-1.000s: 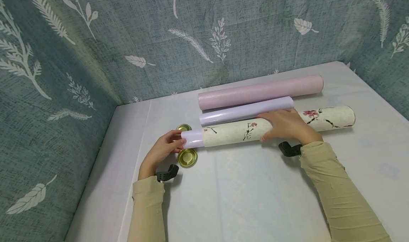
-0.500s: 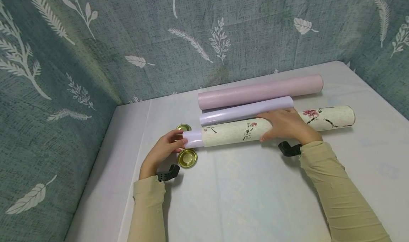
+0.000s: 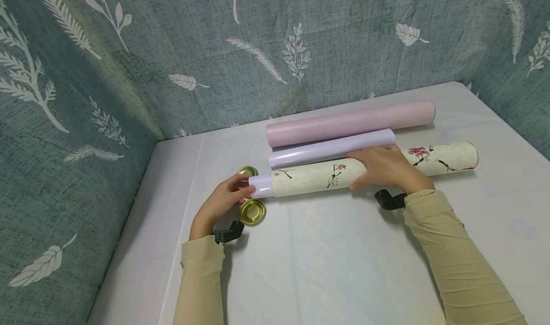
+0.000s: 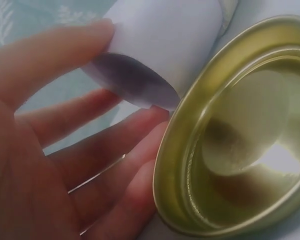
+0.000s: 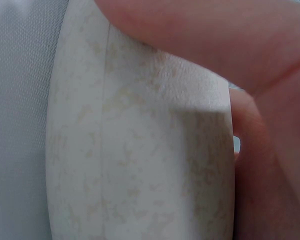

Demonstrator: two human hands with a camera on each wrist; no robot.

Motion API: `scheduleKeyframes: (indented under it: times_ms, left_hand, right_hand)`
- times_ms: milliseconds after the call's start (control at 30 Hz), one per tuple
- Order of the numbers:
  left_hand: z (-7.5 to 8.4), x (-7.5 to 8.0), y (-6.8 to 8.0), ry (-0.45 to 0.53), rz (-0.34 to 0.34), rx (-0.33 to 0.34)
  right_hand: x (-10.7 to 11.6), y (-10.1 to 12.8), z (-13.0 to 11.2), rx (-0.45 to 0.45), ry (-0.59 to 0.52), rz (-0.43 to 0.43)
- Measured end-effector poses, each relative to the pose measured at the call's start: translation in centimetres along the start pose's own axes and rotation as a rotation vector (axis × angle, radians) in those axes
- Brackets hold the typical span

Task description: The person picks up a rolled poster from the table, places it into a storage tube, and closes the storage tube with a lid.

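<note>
**Two hands on a flowered tube, with a pale roll at its open end**

Centrally on the white counter lies a long cream tube printed with plum blossom, running from 9 o'clock to 3 o'clock. The right hand curls over its middle, fingers wrapped round the top, pressing it down. The left hand is at the tube's 9 o'clock end, where a short length of glossy lilac roll sticks out of the mouth; thumb and fingers are loosely curled about that end, fingertips touching its rim, as the left wrist view shows.

Two gold metal caps lie dish-side up beside this end: one just at 6 o'clock of it, one at 12 o'clock, partly hidden. Beyond the tube, toward 12 o'clock, a second lilac roll lies just beside it, and a pink roll beyond that. Teal leaf-print cloth hangs behind.

As a judgement: keeping the roll in line with the tube, the right hand steadying it flat, should stop the paper's edge catching or crumpling.
</note>
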State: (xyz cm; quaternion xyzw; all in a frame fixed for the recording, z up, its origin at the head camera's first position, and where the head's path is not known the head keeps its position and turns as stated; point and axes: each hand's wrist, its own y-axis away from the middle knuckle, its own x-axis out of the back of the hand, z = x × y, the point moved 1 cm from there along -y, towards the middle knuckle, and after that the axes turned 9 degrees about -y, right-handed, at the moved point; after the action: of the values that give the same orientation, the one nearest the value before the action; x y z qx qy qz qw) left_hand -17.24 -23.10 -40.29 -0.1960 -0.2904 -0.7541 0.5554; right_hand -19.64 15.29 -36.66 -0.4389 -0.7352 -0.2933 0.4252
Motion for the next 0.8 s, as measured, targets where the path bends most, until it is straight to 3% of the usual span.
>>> scheduleKeyframes:
  times_ms: [800]
  left_hand:
    - [1.4, -0.4, 0.3, 0.02, -0.018, -0.018]
  right_hand:
    - [0.0, 0.0, 0.1, -0.002, 0.007, -0.001]
